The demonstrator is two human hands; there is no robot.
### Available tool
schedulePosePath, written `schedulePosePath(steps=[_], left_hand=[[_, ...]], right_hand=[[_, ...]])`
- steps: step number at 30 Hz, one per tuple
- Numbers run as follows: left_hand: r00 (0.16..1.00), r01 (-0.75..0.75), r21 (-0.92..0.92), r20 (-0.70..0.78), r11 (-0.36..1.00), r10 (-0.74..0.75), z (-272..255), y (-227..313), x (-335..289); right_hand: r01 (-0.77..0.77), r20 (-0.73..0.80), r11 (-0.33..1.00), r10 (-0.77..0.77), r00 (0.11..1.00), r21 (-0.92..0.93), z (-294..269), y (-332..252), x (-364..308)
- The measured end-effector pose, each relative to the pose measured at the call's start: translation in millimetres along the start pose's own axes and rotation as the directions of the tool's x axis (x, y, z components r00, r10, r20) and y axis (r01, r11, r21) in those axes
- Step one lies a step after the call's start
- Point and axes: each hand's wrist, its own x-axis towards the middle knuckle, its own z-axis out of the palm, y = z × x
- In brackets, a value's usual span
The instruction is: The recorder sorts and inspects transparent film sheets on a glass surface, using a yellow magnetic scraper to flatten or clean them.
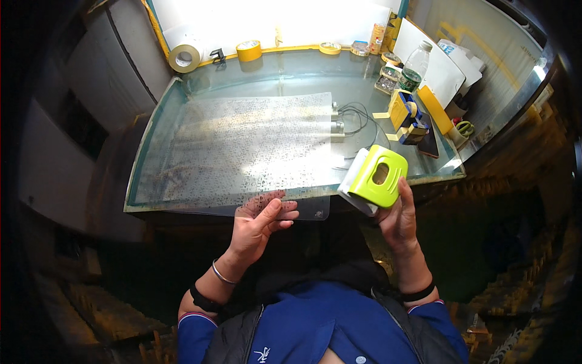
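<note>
A clear film sheet [260, 142] covered in small dark print lies on the glass-topped table, its near edge jutting past the table's front. At that edge my left hand [257, 227] pinches the sheet, thumb on top and fingers showing through from beneath. My right hand [400, 221] grips a lime-green hole punch [388, 188] with a pale grey base, tilted above the table's front edge. The punch is beside the sheet's right side and apart from my left hand. Some of my right fingers are hidden behind it.
On the right stand a blue-and-yellow tape dispenser [407, 115], a clear bottle [417, 65], a dark phone [429, 141] and green-handled scissors [465, 128]. Black cables [357, 118] trail beside the sheet. Tape rolls, including a yellow one [248, 51], line the glass table [200, 85] at the back.
</note>
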Motion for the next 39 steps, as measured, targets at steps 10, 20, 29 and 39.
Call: schedulePosePath(steps=[10,20,29,39], left_hand=[[1.000,-0.023,-0.016,-0.010,1.000,0.023,11,0,-1],[1.000,-0.025,-0.026,-0.010,0.999,0.025,12,-2,-2],[1.000,-0.029,0.003,-0.004,1.000,0.029,12,-5,-4],[0.998,0.021,0.003,0.056,1.000,-0.021,-3,-16,-20]], right_hand=[[-0.044,0.066,0.999,0.042,0.997,0.027,24,19,-2],[-0.099,0.052,0.994,0.097,0.994,0.050,27,22,-2],[-0.138,0.099,0.989,0.132,0.986,0.056,14,23,-1],[-0.066,0.071,0.995,0.061,0.996,0.070,16,14,9]])
